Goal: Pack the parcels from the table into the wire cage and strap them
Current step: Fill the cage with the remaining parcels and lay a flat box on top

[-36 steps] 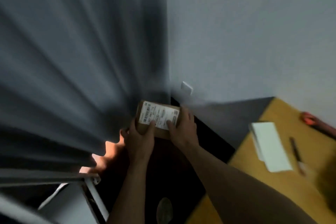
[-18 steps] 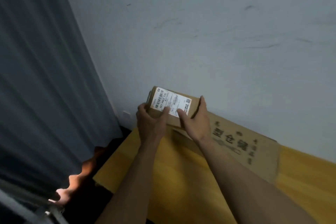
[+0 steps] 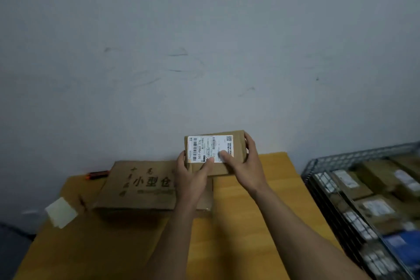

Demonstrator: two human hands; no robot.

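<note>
I hold a small brown cardboard parcel [image 3: 237, 143] with a white shipping label in both hands, above the far part of the wooden table [image 3: 261, 223]. My left hand [image 3: 192, 177] grips its left edge, thumb on the label. My right hand [image 3: 244, 163] grips its right edge, thumb on the label too. A larger flat cardboard box [image 3: 138, 185] with printed characters lies on the table under and left of my hands. The wire cage [image 3: 329, 161] stands at the right, holding several labelled parcels [image 3: 377, 208].
A grey wall rises right behind the table. A white pad of paper [image 3: 61, 212] lies near the table's left edge, and an orange-and-black tool [image 3: 97, 174] sits at the back left corner. The cage's mesh wall borders the table's right side.
My view has swung right, from the curtain and corner to the table and the cage. Both hands have kept hold of the small parcel throughout, and it sits more level in my hands.
</note>
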